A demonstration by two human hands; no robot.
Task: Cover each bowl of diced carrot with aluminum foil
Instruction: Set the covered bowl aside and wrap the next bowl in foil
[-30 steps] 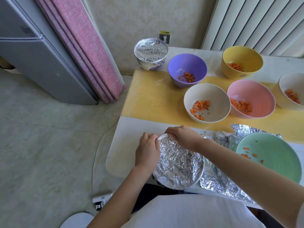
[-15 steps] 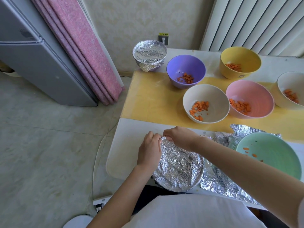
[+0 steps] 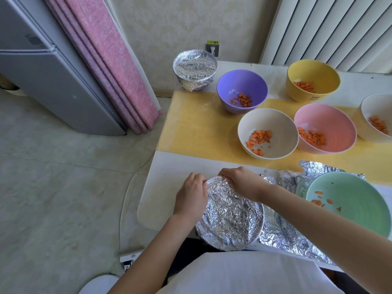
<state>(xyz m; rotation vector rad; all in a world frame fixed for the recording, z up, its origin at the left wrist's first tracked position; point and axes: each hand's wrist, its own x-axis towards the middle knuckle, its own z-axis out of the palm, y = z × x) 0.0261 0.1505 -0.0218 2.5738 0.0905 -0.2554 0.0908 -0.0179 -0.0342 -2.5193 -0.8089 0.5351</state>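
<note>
while my left hand (image 3: 191,196) and right hand (image 3: 239,181) pinch the far rim of the round crinkled-foil-covered bowl (image 3: 231,219) at the white table's (image 3: 165,187) near edge, i fear a hard tug tears the cover or tips it off.

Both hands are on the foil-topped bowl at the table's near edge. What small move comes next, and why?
The left hand and right hand grip only the far-left rim of the foil-covered bowl, so probably they slide further round, pressing the rest down.

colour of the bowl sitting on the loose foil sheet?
Pale green bowl; the head view, the only one, shows it.
</note>
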